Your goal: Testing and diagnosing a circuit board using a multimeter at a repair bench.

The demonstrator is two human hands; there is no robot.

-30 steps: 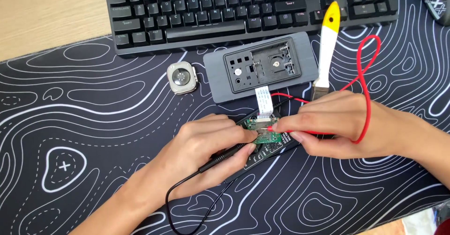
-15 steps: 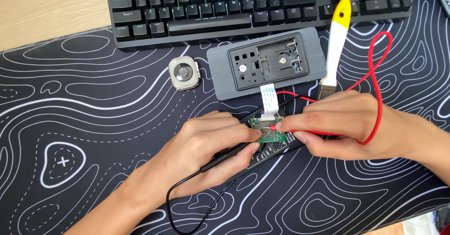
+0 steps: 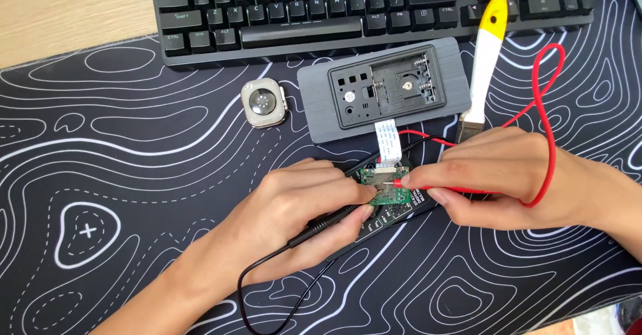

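Left hand (image 3: 294, 204): fingers clamped on slim black test probe (image 3: 328, 222). Right hand (image 3: 495, 174): fingers pinched on red-tipped probe (image 3: 428, 186), tip touching small green circuit board (image 3: 384, 186).

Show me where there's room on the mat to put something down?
The mat lies bare left of the left hand and below the watch case. It's crowded around the circuit board, right hand, grey casing and red wire.

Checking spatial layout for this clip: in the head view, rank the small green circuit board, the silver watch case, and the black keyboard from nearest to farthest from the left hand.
1. Small green circuit board: at the fingertips of the left hand, to its right.
2. Silver watch case: on the patterned mat, above the hand.
3. Black keyboard: along the top edge, farthest.
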